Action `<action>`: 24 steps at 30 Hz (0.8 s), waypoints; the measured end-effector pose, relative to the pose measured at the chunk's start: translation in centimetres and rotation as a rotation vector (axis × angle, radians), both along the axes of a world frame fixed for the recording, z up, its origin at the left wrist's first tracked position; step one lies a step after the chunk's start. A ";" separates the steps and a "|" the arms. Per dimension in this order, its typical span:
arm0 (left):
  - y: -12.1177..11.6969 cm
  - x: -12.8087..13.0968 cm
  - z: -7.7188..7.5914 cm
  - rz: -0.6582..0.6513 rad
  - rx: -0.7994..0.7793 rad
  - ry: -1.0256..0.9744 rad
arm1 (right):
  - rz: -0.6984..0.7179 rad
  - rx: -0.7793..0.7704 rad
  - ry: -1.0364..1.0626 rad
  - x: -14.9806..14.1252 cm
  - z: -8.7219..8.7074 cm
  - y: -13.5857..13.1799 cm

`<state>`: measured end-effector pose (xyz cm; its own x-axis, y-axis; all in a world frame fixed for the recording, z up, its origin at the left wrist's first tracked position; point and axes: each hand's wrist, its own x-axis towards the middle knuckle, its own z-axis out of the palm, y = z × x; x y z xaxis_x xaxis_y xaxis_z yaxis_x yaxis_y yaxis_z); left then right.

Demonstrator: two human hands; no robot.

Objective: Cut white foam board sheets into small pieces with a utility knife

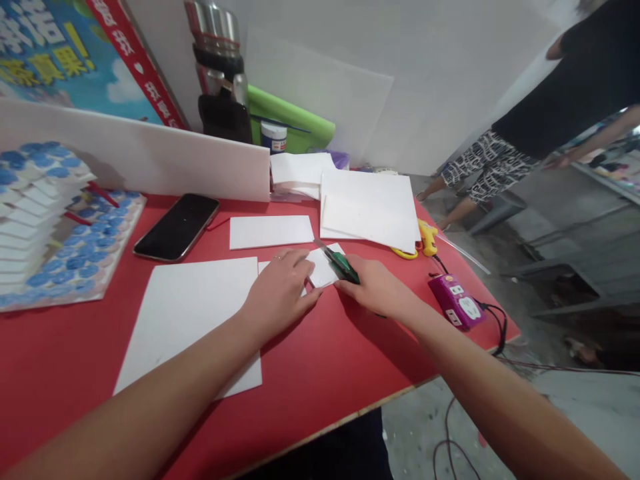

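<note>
Grasps a green-handled knife [345, 268] in the right hand [374, 285], with fingers closed round the handle, near the middle of the red table [320, 373]. Points the blade [323, 247] toward a spot between ten and eleven o'clock, and so sets the knife's long axis on a slant, back down to between four and five o'clock. Carries the blade at a small white piece [324, 270]; cannot tell from this view whether touching it or just above. Rests the left hand [280, 287] unclenched on the left part of that piece, with fingers laid over it and thumb out near the lower edge. Covers part of the piece this way, so cannot tell its long axis; shows a free corner toward between one and two o'clock.

Counting from the small piece, has a white strip [270, 232] at ten o'clock, with its long axis roughly from nine to three. Has a large white board [200, 300] at eight o'clock, partly beneath the left forearm [185, 373]. Shows a dark phone [177, 228] between nine and ten, slanted with its long axis from between seven and eight to between one and two. Has stacked white sheets [370, 207] at one o'clock, a yellow glue gun [427, 238] between two and three, and a purple box [456, 301] between three and four.
</note>
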<state>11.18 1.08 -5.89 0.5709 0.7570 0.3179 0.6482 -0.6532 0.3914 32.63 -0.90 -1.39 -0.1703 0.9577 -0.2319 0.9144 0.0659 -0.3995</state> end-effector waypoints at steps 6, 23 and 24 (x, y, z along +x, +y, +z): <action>0.1 0.0 0.3 -0.008 -0.042 -0.018 | 0.003 0.027 -0.006 0.0 0.0 0.0; 0.4 -0.1 0.3 -0.044 -0.035 -0.043 | 0.032 -0.306 0.103 -0.9 4.7 0.5; 0.4 -0.1 0.3 -0.045 -0.030 -0.043 | 0.028 -0.314 0.101 -1.0 4.7 0.6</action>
<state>11.06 1.49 -5.64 0.5907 0.7406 0.3204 0.6010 -0.6687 0.4377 31.59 -0.26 3.28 -0.2330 0.8368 -0.4955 0.8687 -0.0499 -0.4928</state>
